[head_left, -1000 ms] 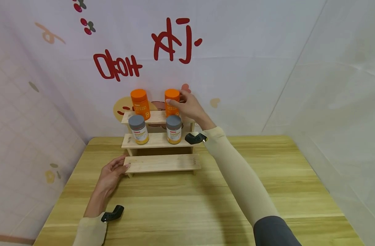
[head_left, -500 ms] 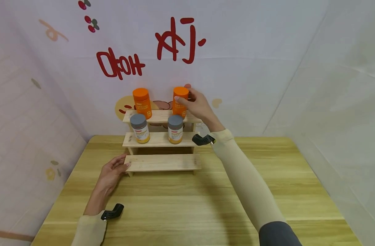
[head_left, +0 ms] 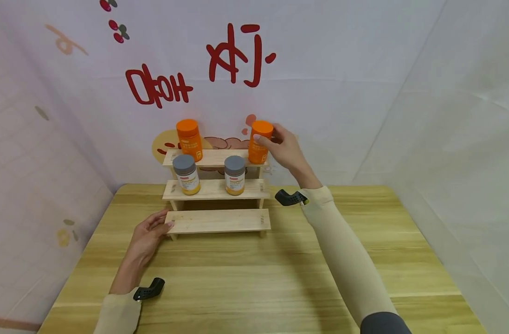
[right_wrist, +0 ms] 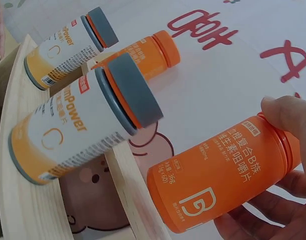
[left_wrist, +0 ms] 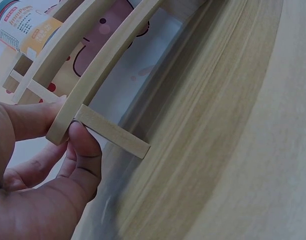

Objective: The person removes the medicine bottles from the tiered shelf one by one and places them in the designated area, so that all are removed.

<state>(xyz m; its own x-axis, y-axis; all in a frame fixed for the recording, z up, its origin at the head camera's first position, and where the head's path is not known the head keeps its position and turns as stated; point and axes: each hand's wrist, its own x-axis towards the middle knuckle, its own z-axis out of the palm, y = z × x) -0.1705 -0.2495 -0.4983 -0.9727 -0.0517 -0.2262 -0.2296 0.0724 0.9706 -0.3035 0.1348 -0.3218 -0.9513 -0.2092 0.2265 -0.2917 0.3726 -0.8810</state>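
White printed cloth (head_left: 329, 106) is hanging behind a wood-grain table (head_left: 237, 287), where a person is handling a three-step wooden rack (head_left: 218, 221) and one orange jar (head_left: 257, 152).

Over the right end of the top step, the right hand (head_left: 288, 150) is gripping the jar, its thumb and fingers curling around the upper part and parting just enough to span it; the jar is leaning slightly, and whether its base is touching the board I cannot tell. Down at the left end of the lowest step, the left hand (head_left: 147, 234) is pinching the board's edge, its thumb and fingers closing on the wood. Another orange jar (head_left: 190, 141) is standing toward the top step's left end, while two grey-lidded jars, one at left (head_left: 187, 175) and one nearer the right (head_left: 235, 175), are standing apart on the middle step.
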